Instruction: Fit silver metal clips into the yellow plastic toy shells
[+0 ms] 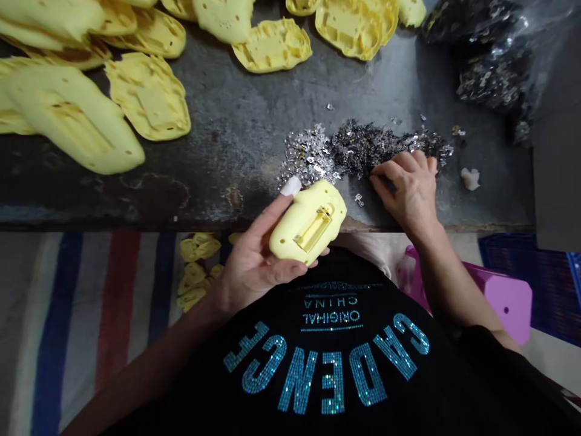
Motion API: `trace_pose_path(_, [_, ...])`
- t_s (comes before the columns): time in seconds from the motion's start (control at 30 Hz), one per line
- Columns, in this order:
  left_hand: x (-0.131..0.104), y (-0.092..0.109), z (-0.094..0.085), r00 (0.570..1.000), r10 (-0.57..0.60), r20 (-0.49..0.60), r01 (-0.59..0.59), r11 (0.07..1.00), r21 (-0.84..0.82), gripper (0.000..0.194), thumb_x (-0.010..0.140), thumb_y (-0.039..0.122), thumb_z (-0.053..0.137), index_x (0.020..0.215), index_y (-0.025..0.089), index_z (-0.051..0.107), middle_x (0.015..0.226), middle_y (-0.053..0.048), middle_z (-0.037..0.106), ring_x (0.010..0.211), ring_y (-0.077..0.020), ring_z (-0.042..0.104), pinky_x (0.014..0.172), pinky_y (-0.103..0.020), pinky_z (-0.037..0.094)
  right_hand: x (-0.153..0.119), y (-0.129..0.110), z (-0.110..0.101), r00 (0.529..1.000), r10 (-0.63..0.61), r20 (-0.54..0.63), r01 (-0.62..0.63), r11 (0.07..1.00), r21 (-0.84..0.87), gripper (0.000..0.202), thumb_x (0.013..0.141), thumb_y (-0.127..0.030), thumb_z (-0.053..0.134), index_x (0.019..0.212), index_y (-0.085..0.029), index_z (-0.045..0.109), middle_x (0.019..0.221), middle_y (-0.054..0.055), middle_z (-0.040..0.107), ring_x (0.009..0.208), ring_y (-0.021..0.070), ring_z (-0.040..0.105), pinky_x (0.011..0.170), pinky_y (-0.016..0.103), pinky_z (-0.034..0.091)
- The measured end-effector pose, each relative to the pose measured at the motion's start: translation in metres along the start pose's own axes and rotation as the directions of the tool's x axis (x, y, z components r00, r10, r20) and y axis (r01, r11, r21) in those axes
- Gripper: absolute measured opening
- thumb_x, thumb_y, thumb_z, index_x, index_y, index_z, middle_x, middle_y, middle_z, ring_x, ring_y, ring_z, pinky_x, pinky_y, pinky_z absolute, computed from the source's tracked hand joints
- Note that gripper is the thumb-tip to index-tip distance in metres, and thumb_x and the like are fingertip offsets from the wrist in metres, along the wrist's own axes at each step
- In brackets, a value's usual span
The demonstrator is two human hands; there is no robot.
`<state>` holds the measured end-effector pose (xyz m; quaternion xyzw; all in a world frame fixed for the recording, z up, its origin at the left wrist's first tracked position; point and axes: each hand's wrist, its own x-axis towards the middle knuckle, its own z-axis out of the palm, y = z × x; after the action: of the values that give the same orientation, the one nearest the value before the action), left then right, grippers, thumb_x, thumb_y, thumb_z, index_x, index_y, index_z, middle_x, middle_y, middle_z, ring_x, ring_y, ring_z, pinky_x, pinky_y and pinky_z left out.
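My left hand (254, 254) is wrapped round a yellow plastic shell (290, 242), held just off the table's front edge. The shell's slot, like a battery compartment, faces up, and small metal pieces show at its ends. A white covering is on one fingertip of that hand. At the near side of a dark heap of small metal parts (363, 148), my right hand (411, 188) has its fingers pinched together; whatever lies between them is too small or hidden to make out. Beside that heap spreads a brighter pile of flat metal contact plates (306, 154).
Several yellow shells (152, 97) lie across the back and left of the dark metal table (218, 151). A clear bag of metal parts (492, 66) stands at the back right. Below the edge are a purple plastic stool (506, 306), a blue crate (531, 278) and a striped sheet (118, 303).
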<state>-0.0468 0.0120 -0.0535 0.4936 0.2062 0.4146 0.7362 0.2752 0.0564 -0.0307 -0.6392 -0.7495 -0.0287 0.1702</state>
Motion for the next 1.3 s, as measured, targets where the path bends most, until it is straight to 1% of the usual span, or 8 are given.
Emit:
trace_pose_path(0.17, [0.003,0.005,0.013,0.997,-0.068,-0.041,0.065,0.994,-0.086,0.093,0.089,0.019,0.096,0.168,0.052,0.060,0.158,-0.002,0.079,0.110,-0.0304,0.091,0.085,-0.030,0.078,-0.005,-0.001,-0.018,1.000,-0.011,0.025,0.009,0.996,0.084,0.016,0.108,-0.033,0.065,0.096,-0.028,0.075,0.098,0.007,0.076,0.103,0.0316,0.066,0.093,0.049,0.046])
trace_pose_path(0.27, [0.005,0.012,0.022,0.981,-0.167,-0.096,0.150,0.975,-0.163,0.087,0.092,0.016,0.093,0.168,0.042,0.062,0.153,-0.009,0.081,0.109,-0.0316,0.091,0.086,-0.034,0.079,-0.018,0.006,-0.033,0.989,0.001,0.151,-0.030,0.981,0.190,0.016,0.106,-0.031,0.066,0.094,-0.026,0.076,0.093,0.006,0.076,0.096,0.0290,0.068,0.090,0.046,0.046])
trace_pose_path(0.37, [0.008,0.013,0.027,0.985,-0.152,-0.085,0.130,0.965,-0.227,0.082,0.089,0.010,0.092,0.162,0.040,0.069,0.150,-0.006,0.083,0.107,-0.0322,0.091,0.084,-0.034,0.079,-0.028,0.013,-0.040,0.976,0.024,0.217,-0.070,0.975,0.209,0.015,0.106,-0.031,0.067,0.099,-0.026,0.080,0.096,0.007,0.079,0.097,0.0298,0.072,0.091,0.046,0.046])
trace_pose_path(0.57, [0.008,0.008,0.029,0.983,-0.145,-0.110,0.122,0.973,-0.196,0.078,0.097,0.011,0.083,0.168,0.038,0.063,0.155,-0.007,0.080,0.110,-0.0301,0.091,0.085,-0.035,0.079,-0.047,0.016,-0.042,0.987,0.160,-0.019,-0.158,0.982,0.101,0.021,0.113,-0.037,0.063,0.112,-0.028,0.083,0.104,0.007,0.080,0.106,0.0331,0.069,0.098,0.053,0.045])
trace_pose_path(0.87, [0.011,0.000,0.031,0.989,-0.096,-0.109,0.073,0.976,-0.203,0.078,0.094,0.014,0.087,0.165,0.040,0.066,0.153,-0.003,0.082,0.106,-0.0286,0.091,0.081,-0.031,0.079,-0.057,-0.001,-0.013,0.998,0.042,-0.054,-0.040,0.998,0.039,0.018,0.110,-0.044,0.072,0.104,-0.029,0.079,0.099,0.004,0.076,0.107,0.0318,0.068,0.099,0.054,0.051])
trace_pose_path(1.0, [0.011,-0.002,0.034,0.975,-0.161,-0.155,0.134,0.976,-0.170,0.085,0.089,0.022,0.096,0.166,0.041,0.064,0.157,-0.008,0.079,0.103,-0.0307,0.092,0.077,-0.033,0.079,-0.054,-0.013,-0.030,0.996,-0.020,-0.083,0.038,0.975,0.221,0.011,0.111,-0.036,0.074,0.105,-0.029,0.080,0.093,0.001,0.079,0.092,0.0268,0.073,0.089,0.047,0.052])
trace_pose_path(1.13, [0.013,0.003,0.040,0.968,-0.219,-0.119,0.198,0.966,-0.166,0.091,0.088,0.030,0.100,0.168,0.041,0.059,0.166,-0.010,0.072,0.102,-0.0306,0.091,0.081,-0.039,0.080,-0.048,-0.032,-0.057,0.991,-0.117,-0.064,0.133,0.841,0.524,0.005,0.107,-0.027,0.081,0.109,-0.031,0.081,0.095,-0.002,0.086,0.082,0.0220,0.078,0.079,0.041,0.053])
trace_pose_path(1.3, [0.018,0.014,0.050,0.956,-0.259,-0.136,0.232,0.955,-0.186,0.091,0.086,0.032,0.102,0.167,0.038,0.060,0.178,-0.006,0.062,0.131,-0.0356,0.083,0.103,-0.044,0.077,-0.039,-0.043,-0.065,0.974,-0.214,-0.074,0.216,0.785,0.581,0.013,0.106,-0.020,0.080,0.112,-0.031,0.082,0.099,0.001,0.086,0.084,0.0225,0.077,0.077,0.040,0.058])
